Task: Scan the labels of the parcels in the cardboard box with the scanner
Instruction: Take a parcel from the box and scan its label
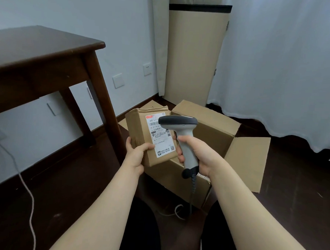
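Parcel up, label toward me, scanner on it.

I hold the small cardboard parcel [141, 131] above the near-left corner of the open cardboard box [217, 131], tipped back so its white shipping label [160, 136] faces me and the scanner [181, 133]. My left hand [138, 152] makes one grip, clamped on the parcel's lower left corner with the thumb just beside the label's edge, so no barcode is covered. My right hand [195, 155] makes the other grip, wrapped tight round the scanner's handle, its dark head just in front of the label's upper right, which it partly hides. The cord [192, 193] hangs from the handle past the box's front wall to the dark floor [70, 196]. The brown desk [40, 47] stands to the left, bearing nothing I need.
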